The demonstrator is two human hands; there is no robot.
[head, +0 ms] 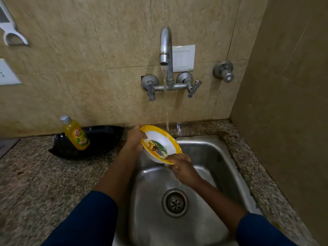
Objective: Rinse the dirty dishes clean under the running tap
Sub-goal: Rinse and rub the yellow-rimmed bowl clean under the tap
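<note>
Bowl of white plastic with a yellow rim and cartoon print [160,145] sits tilted above the steel sink [213,157], both hands on it. The left hand [134,139] grasps the far rim; the right hand [181,167] grasps the near rim. Water from the wall-mounted metal tap [166,47] lands right on the upper rim, so it could spray onto the speckled granite desk [44,174] or the blue sleeves. Wet plastic is slick, too: loosen either grasp and the bowl could drop into the basin. Off left, a yellow dish-soap bottle [76,134] leans in a black tray [104,139].
</note>
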